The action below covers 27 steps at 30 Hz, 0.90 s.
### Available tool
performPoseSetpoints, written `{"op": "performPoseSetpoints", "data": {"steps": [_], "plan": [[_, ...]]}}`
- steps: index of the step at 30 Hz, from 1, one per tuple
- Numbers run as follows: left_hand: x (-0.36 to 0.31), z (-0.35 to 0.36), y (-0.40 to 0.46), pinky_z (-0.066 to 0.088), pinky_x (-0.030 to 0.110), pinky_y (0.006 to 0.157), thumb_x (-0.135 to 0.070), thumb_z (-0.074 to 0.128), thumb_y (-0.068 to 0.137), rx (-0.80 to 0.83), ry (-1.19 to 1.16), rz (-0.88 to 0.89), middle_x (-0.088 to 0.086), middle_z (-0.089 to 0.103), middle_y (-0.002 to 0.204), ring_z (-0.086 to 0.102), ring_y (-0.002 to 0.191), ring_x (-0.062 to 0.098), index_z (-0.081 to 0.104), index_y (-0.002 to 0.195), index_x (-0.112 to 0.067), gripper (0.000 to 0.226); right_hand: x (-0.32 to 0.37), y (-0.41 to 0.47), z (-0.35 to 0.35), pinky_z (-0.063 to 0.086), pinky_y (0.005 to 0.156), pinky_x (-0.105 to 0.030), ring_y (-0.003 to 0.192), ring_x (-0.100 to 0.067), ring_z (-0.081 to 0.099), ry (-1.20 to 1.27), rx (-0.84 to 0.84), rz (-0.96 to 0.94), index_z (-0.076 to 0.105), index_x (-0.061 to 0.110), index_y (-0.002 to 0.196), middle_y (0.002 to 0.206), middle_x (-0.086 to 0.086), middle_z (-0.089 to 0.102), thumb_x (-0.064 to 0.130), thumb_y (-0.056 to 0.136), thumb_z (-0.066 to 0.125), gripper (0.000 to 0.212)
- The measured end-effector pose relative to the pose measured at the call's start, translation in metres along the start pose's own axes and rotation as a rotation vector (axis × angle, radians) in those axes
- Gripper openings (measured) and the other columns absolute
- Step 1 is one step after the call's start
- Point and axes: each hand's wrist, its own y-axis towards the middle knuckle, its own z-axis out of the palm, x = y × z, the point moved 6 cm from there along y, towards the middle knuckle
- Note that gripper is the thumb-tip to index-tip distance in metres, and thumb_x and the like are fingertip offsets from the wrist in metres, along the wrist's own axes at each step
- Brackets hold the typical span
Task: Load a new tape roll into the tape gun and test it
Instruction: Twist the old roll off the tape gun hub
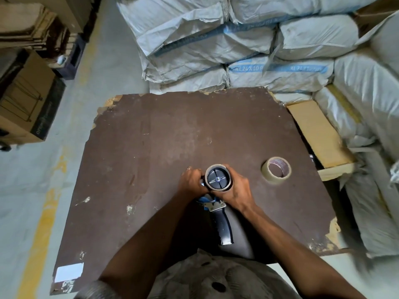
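A blue and black tape gun lies on the brown board, its handle pointing toward me. A cardboard tape core sits around the gun's black spindle wheel. My right hand grips the core from the right side. My left hand holds the gun's front end on the left, fingers curled; what lies under them is hidden. A fresh roll of clear tape lies flat on the board to the right, apart from both hands.
Stacked white woven sacks rise behind and to the right of the board. A flat cardboard piece lies at the board's right edge. Cardboard boxes stand on the floor at left. A white label sticks near the board's front left corner.
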Motion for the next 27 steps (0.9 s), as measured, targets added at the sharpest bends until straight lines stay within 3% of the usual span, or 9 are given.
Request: {"op": "performPoseSetpoints", "data": {"steps": [3,7,11,18,20,22,25,27], "plan": [[-0.007,-0.007,-0.009,0.042,0.042,0.1,-0.055,0.063,0.063,0.025,-0.054,-0.021,0.017,0.064,0.11,0.053,0.115,0.037,0.067,0.108,-0.01,0.064,0.0,0.004,-0.003,0.051,0.086,-0.012,0.098,0.003,0.069,-0.032,0.026,0.013,0.065,0.033,0.122,0.106,0.017,0.075,0.05,0.056,0.093,0.074],[-0.013,-0.008,-0.005,0.04,0.037,0.096,-0.057,0.084,0.058,0.105,0.067,0.003,0.008,0.063,0.108,0.053,0.111,0.029,0.067,0.108,-0.018,0.065,-0.01,0.025,-0.019,0.048,0.076,-0.002,0.084,0.01,0.068,-0.077,0.091,0.105,0.074,0.03,0.117,0.093,0.017,0.077,0.049,0.049,0.095,0.074],[-0.014,-0.005,-0.001,0.033,0.045,0.108,-0.059,0.083,0.057,0.171,0.11,0.003,0.0,0.065,0.115,0.048,0.123,0.027,0.067,0.111,-0.029,0.063,-0.016,0.033,-0.026,0.058,0.093,-0.026,0.093,-0.005,0.073,-0.082,0.157,0.085,0.07,0.026,0.123,0.102,0.012,0.078,0.038,0.047,0.099,0.082],[-0.021,-0.012,-0.008,0.027,0.043,0.113,-0.054,0.083,0.065,0.168,0.109,-0.017,0.015,0.053,0.131,0.041,0.132,0.032,0.058,0.125,-0.016,0.076,0.004,0.01,-0.02,0.046,0.093,-0.009,0.109,-0.001,0.066,-0.078,0.142,-0.158,0.059,0.025,0.133,0.12,0.009,0.072,0.026,0.061,0.093,0.08],[-0.027,-0.018,-0.013,0.028,0.043,0.113,-0.052,0.082,0.068,0.159,0.17,0.002,0.013,0.053,0.132,0.041,0.133,0.032,0.056,0.125,-0.017,0.072,0.002,0.004,-0.026,0.043,0.09,-0.004,0.107,0.0,0.065,-0.054,0.092,-0.132,0.057,0.026,0.136,0.12,0.009,0.072,0.023,0.059,0.094,0.085],[-0.032,-0.02,-0.014,0.031,0.046,0.112,-0.049,0.08,0.069,0.159,0.231,0.063,0.007,0.054,0.132,0.042,0.132,0.033,0.055,0.131,-0.024,0.071,-0.006,-0.002,-0.033,0.046,0.091,-0.006,0.102,0.004,0.065,-0.009,0.036,-0.068,0.054,0.028,0.137,0.118,0.012,0.072,0.023,0.058,0.093,0.088],[-0.031,-0.019,-0.018,0.03,0.051,0.113,-0.042,0.072,0.067,0.167,0.22,0.086,0.002,0.051,0.139,0.042,0.134,0.032,0.039,0.147,-0.038,0.086,-0.024,-0.015,-0.047,0.05,0.092,-0.017,0.103,0.003,0.066,0.057,-0.054,0.036,0.054,0.036,0.133,0.115,0.02,0.071,0.034,0.053,0.091,0.088],[-0.033,-0.022,-0.024,0.03,0.046,0.106,-0.038,0.067,0.067,0.086,0.215,0.12,0.001,0.053,0.136,0.046,0.128,0.028,0.037,0.149,-0.035,0.087,-0.039,-0.028,-0.058,0.048,0.088,-0.012,0.1,0.01,0.065,0.104,-0.108,0.089,0.057,0.037,0.126,0.11,0.025,0.071,0.041,0.051,0.09,0.082]]}}
